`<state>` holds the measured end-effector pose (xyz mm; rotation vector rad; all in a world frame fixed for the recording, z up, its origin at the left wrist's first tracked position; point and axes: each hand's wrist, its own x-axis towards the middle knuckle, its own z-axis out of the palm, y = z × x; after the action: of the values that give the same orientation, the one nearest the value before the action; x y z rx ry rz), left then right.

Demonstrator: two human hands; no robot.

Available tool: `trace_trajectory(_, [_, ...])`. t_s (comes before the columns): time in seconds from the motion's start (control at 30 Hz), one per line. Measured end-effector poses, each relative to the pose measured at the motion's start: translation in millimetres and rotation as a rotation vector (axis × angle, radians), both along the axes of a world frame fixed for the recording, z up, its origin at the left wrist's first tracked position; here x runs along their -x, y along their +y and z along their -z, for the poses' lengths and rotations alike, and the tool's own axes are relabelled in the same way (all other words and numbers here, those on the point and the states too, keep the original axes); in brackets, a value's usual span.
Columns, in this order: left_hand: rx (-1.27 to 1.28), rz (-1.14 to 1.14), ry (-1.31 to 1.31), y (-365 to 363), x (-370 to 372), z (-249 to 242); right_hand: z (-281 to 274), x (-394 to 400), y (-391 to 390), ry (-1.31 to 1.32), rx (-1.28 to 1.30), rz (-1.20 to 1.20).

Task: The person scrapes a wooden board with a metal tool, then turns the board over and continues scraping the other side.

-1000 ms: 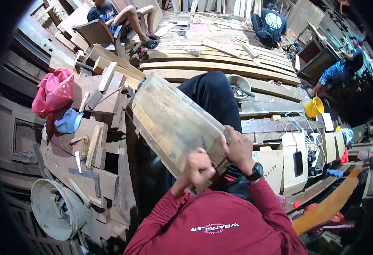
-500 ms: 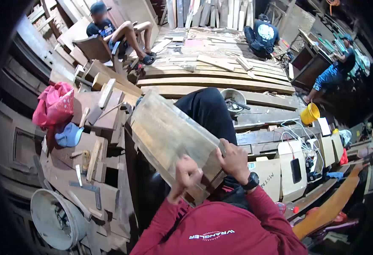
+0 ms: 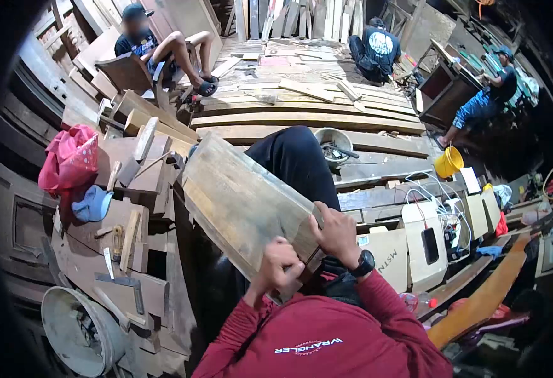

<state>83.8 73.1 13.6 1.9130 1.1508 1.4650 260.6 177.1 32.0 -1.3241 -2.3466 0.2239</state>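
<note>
A wooden panel (image 3: 245,195) with bevelled edges and a worn, pale surface lies slanted across my lap, its far end pointing up and left. My left hand (image 3: 279,263) is closed in a fist over the panel's near end, thumb towards the right. Whatever is inside that fist, if anything, is hidden. My right hand (image 3: 338,234), with a black watch at the wrist, grips the panel's right edge near its lower corner.
On my left a bench (image 3: 87,252) holds a brush (image 3: 117,240), a metal square (image 3: 134,293) and wood pieces. A white bucket (image 3: 84,331) stands lower left. A pail (image 3: 336,145) and cardboard box (image 3: 386,255) lie right. Several people sit further off.
My left hand has shifted slightly on the panel's near end, and its fist is turned a little. The right hand keeps its grip. The whole view has moved slightly.
</note>
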Motion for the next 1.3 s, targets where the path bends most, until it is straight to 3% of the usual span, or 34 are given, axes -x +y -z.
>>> trace_trajectory(0.1, [0.054,-0.325,0.123,18.9,33.3,31.0,0.0,-0.6,0.1,0.009,-0.013,0.002])
trace_trajectory(0.23, [0.048,-0.017,-0.097,-2.6,18.1,3.4,-1.7,2.2,3.0,-0.005,-0.02,0.011])
trace_trajectory(0.33, [0.003,0.116,-0.031,-7.1,10.6,-3.7,-1.5,2.2,-0.3,0.006,-0.004,0.016])
trace_trajectory(0.47, [0.056,0.045,-0.431,-4.1,33.1,-10.9,-5.1,0.4,1.1,0.022,-0.034,-0.016])
trace_trajectory(0.5, [-0.016,-0.013,-0.181,2.1,29.5,-8.1,-3.8,-0.3,0.9,-0.013,-0.018,-0.011])
trace_trajectory(0.63, [-0.022,-0.03,0.115,1.9,-9.0,5.6,4.8,-2.8,1.1,0.015,-0.04,0.008])
trace_trajectory(0.77, [0.036,0.041,0.003,-7.5,-17.5,-11.3,-3.3,-2.1,-1.3,-0.028,0.048,0.023])
trace_trajectory(0.9, [-0.021,-0.226,0.134,9.6,0.7,31.5,0.5,-3.8,0.8,-0.003,0.029,0.024])
trace_trajectory(1.0, [0.037,-0.279,0.065,6.6,15.5,19.3,-1.3,-1.8,1.9,0.011,-0.02,0.018])
trace_trajectory(1.03, [0.012,-0.153,-0.065,0.0,8.7,15.0,0.3,-2.7,2.8,0.01,-0.026,0.007])
trace_trajectory(1.13, [-0.03,0.003,0.008,-7.3,-13.5,-5.4,-2.0,-0.7,-0.5,0.013,-0.01,0.003])
trace_trajectory(1.23, [-0.028,-0.254,0.141,13.9,13.9,34.3,-2.9,-0.2,-0.6,-0.002,-0.041,0.0])
trace_trajectory(1.3, [0.003,-0.288,0.021,13.6,27.0,29.0,-1.1,-0.3,-1.1,0.027,-0.028,-0.004])
